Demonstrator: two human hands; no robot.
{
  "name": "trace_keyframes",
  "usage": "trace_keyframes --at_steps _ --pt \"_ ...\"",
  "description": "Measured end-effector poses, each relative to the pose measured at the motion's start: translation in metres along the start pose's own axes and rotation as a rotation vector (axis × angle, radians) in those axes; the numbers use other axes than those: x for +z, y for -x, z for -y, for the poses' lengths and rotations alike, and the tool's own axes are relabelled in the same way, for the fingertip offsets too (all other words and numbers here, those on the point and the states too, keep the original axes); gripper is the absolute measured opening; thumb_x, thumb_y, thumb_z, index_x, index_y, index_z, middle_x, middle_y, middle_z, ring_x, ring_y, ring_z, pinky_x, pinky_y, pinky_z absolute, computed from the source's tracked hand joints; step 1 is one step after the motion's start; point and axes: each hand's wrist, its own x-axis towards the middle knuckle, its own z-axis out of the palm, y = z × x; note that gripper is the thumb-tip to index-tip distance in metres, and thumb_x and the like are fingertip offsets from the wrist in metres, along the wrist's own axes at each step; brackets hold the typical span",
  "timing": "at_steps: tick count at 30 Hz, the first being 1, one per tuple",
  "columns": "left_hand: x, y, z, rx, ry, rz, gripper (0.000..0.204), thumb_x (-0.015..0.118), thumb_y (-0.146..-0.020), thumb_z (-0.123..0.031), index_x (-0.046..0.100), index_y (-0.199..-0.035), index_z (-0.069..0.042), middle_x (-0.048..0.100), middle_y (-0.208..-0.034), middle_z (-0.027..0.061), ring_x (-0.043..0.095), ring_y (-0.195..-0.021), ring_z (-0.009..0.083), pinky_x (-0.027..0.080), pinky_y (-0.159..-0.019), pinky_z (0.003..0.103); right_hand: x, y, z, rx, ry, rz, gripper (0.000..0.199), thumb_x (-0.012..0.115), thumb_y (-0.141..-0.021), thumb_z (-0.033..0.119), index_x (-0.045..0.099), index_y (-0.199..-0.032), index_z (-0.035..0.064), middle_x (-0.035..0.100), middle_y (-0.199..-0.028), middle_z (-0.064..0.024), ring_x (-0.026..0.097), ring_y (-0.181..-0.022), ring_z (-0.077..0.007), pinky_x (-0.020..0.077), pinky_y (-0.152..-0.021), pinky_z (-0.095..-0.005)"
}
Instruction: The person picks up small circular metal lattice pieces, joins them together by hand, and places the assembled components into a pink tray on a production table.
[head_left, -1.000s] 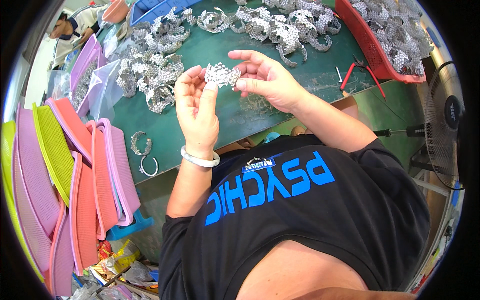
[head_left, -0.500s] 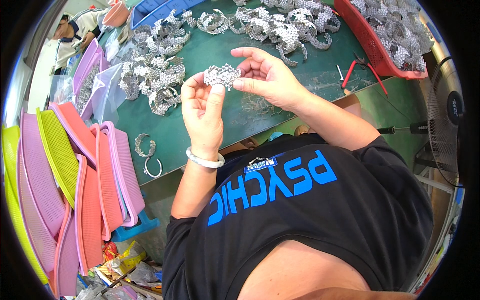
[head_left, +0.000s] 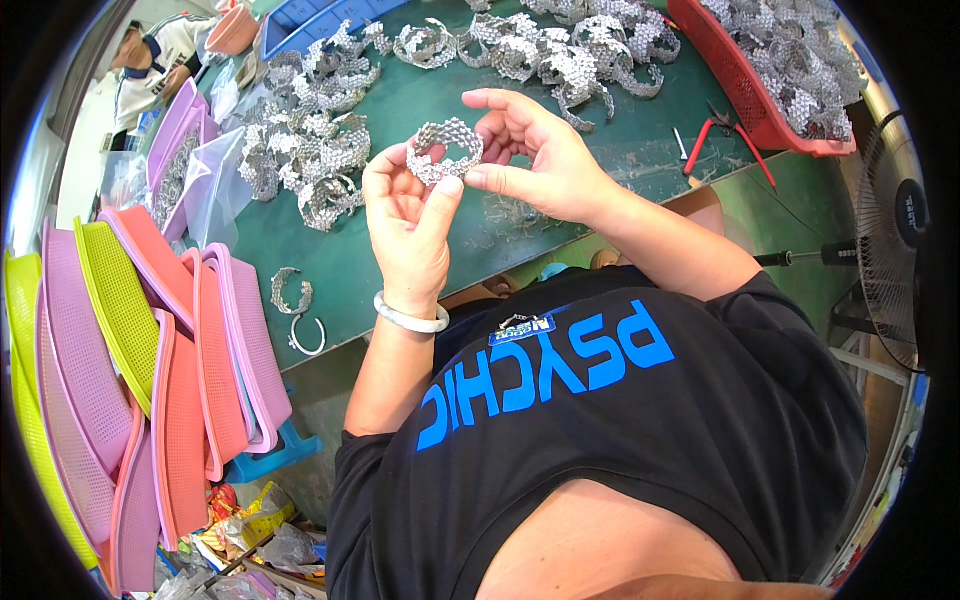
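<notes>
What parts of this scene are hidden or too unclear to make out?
Head view, the only one:
- Silver band: its ends sit behind the fingers of the left hand and right hand.
- Red basket: cut off by the rim.
- Pliers: too small to show their tips.

A green bench [head_left: 420,100] fills the upper part of the view, and a standing fan [head_left: 890,250] is at the right. At the left, pink, yellow and red plastic trays [head_left: 130,330] lean in a stack, in bright daylight.
</notes>
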Motion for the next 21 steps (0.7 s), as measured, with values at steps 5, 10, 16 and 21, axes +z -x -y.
trace_keyframes --at_steps 5,10,16,21 --pt "-0.006 -0.002 0.004 -0.066 -0.006 0.04 0.042 0.055 -0.08 0.005 0.036 -0.117 -0.001 0.05 -0.112 0.0113 0.05 -0.104 0.0176 0.04 -0.091 0.031 -0.003 -0.003 0.005 -0.082 0.2 0.009 0.072 0.071 -0.07 0.009 0.034 -0.132 0.009 0.049 -0.108 -0.008 0.047 -0.097 -0.0149 0.0423 -0.079 -0.0271" --pt "-0.01 0.0 0.004 -0.166 -0.091 0.029 0.053 0.055 -0.08 0.003 0.031 -0.127 0.001 0.048 -0.117 0.0114 0.048 -0.108 0.018 0.04 -0.091 0.03 -0.017 -0.022 0.0 0.046 0.152 0.229 0.075 0.072 -0.068 0.017 0.033 -0.132 0.01 0.053 -0.103 -0.0115 0.053 -0.093 -0.0189 0.0456 -0.077 -0.0312" --pt "-0.025 0.003 0.008 -0.231 -0.21 -0.024 0.046 0.055 -0.081 0.0 0.038 -0.123 0.002 0.041 -0.124 0.0112 0.046 -0.108 0.0184 0.041 -0.089 0.028 -0.068 -0.098 0.011 0.026 0.486 0.05 0.07 0.073 -0.067 0.012 0.038 -0.127 0.0058 0.052 -0.104 -0.0109 0.051 -0.09 -0.0156 0.0451 -0.076 -0.0282" --pt "-0.036 0.008 0.013 -0.173 -0.228 -0.019 0.038 0.058 -0.079 0.001 0.047 -0.115 0.002 0.042 -0.124 0.0123 0.047 -0.105 0.0176 0.042 -0.087 0.029 -0.11 -0.194 0.014 -0.13 0.803 -0.261 0.068 0.071 -0.067 0.025 0.042 -0.123 0.0022 0.054 -0.103 -0.0143 0.054 -0.089 -0.0208 0.0455 -0.078 -0.0319"
